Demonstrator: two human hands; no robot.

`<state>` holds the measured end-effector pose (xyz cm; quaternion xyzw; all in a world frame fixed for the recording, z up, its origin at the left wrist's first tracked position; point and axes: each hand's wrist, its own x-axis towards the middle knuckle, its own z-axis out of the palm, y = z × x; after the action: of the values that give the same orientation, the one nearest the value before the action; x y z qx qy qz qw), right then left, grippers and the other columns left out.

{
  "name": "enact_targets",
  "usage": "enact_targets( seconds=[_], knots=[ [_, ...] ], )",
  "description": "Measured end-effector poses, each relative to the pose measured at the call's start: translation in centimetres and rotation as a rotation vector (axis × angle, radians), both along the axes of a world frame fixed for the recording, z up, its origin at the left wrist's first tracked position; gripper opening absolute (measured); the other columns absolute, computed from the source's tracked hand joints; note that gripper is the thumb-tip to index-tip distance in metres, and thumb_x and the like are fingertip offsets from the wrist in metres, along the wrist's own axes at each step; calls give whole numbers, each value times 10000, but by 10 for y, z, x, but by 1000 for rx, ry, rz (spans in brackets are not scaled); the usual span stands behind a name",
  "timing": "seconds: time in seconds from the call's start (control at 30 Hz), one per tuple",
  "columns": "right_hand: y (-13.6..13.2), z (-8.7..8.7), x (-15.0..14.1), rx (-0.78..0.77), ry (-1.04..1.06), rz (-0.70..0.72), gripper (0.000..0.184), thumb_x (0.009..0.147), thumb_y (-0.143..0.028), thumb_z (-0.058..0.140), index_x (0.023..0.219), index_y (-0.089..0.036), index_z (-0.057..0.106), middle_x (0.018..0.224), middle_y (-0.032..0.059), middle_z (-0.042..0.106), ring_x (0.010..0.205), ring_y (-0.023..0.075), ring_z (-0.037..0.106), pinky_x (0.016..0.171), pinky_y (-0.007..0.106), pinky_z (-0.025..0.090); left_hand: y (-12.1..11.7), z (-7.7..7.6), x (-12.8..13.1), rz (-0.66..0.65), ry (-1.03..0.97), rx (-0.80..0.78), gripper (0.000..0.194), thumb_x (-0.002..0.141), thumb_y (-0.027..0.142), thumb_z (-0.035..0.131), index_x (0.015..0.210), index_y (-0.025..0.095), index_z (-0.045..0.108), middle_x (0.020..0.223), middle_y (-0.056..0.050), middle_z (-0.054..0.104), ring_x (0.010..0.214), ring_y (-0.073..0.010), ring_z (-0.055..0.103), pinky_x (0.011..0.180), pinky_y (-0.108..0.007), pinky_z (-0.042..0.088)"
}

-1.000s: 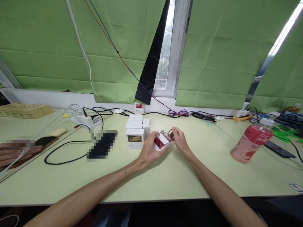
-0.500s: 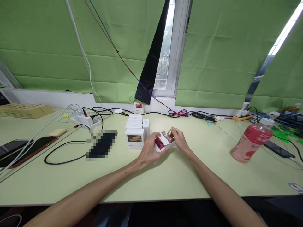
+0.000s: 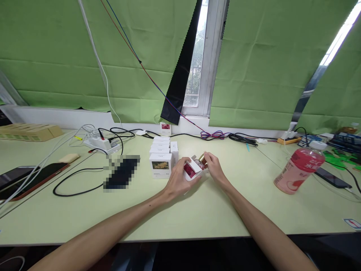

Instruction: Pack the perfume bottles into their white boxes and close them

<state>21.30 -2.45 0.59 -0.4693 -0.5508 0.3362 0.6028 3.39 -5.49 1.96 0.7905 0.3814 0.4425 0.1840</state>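
My left hand is closed around a small white box with a dark red flower picture, tilted above the table. The box's flap end is open and faces right. At that opening is a small glass bottle with a gold cap, partly inside the box. My right hand pinches the bottle by its cap. Just left of my hands, a group of similar white boxes stands in a row; the front one bears a yellow flower picture.
A pink drink bottle stands on the right, with a phone behind it. On the left are a pixelated dark object, a power strip and loose cables. Another small box stands near the wall.
The bottle's gold cap shows slightly more and has shifted a little at the box opening. Both hands keep nearly the same place and hold.
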Motion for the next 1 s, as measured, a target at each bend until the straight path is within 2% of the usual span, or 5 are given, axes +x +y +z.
enact_targets(
  seconds=[1.0],
  knots=[
    [-9,-2,-10,74,-34,-27,467,954,-656,479,744,-241,530,636,-9,571,628,183,541,633,321,419,2,-1,1,47,-33,48,444,761,355,786,1070,228,492,935,-18,666,804,-193,631,726,-316,501]
  ],
)
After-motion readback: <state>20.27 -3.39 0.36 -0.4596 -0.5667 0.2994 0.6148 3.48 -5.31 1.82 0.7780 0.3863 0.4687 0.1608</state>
